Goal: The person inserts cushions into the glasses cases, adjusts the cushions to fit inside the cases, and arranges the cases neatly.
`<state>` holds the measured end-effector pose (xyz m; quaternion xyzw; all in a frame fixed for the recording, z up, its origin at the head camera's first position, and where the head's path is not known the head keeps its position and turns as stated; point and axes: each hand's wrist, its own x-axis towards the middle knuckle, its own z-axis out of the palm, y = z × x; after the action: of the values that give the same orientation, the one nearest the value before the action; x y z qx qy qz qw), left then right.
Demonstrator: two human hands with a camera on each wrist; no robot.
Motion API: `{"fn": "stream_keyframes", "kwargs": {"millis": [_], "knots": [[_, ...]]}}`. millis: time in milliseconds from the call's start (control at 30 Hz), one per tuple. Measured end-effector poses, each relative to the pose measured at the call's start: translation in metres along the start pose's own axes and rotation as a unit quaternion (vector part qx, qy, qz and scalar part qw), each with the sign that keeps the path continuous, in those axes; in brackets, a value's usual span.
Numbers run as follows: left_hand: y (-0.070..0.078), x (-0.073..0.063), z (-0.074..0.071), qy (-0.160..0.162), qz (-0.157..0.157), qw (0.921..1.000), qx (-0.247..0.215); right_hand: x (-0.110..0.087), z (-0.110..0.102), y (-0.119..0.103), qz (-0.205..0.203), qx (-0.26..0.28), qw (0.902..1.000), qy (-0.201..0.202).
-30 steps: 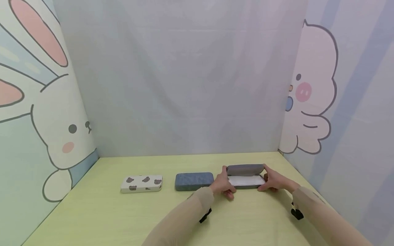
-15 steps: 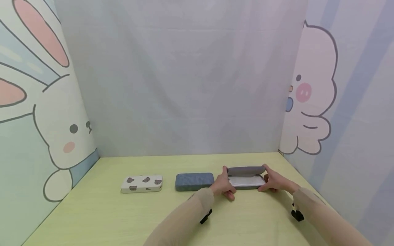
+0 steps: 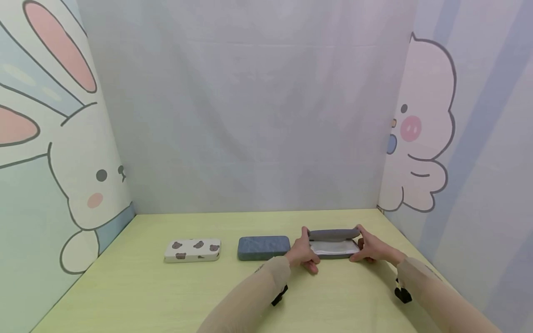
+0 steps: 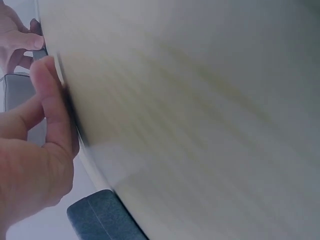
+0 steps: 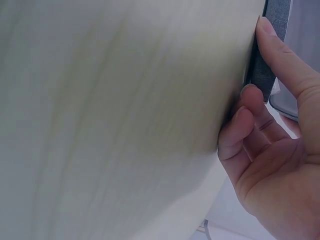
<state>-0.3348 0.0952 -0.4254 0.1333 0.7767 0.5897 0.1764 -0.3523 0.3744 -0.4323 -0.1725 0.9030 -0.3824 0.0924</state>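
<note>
A grey glasses case (image 3: 334,235) lies at the right of the row on the table, its lid partly raised and tilted over the base. Pale, whitish material (image 3: 333,247) shows inside. My left hand (image 3: 303,251) grips the left end of the case, one finger up at the lid's corner and the thumb low near the base. At the other end, my right hand (image 3: 371,246) holds the case likewise. In the right wrist view, the thumb and curled fingers of that hand are at the case's dark side wall (image 5: 263,75).
Left of my left hand sits a closed blue glasses case (image 3: 264,248). Farther left is a closed white case with a bear print (image 3: 193,250). All rest on a yellow-green table (image 3: 175,296). A plain curtain (image 3: 250,115) and cartoon-printed side panels (image 3: 83,152) surround it.
The grey case's lid has come down partway toward its base, with both hands staying at its ends. The other two cases have not moved on the table.
</note>
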Motion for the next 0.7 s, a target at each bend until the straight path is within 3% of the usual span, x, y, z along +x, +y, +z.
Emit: {"fn": "stream_keyframes", "kwargs": {"millis": [333,700], "knots": [[-0.0010,-0.0003,0.0008,0.002,0.014,0.9999,0.004,-0.0009,-0.0003,-0.0001,-0.011,0.001,0.9999,0.001],[-0.0004,-0.0007,0.0019,0.012,0.005,0.9998,0.018,-0.0007,0.0007,0.0004,-0.014,0.006,0.9999,0.000]]}}
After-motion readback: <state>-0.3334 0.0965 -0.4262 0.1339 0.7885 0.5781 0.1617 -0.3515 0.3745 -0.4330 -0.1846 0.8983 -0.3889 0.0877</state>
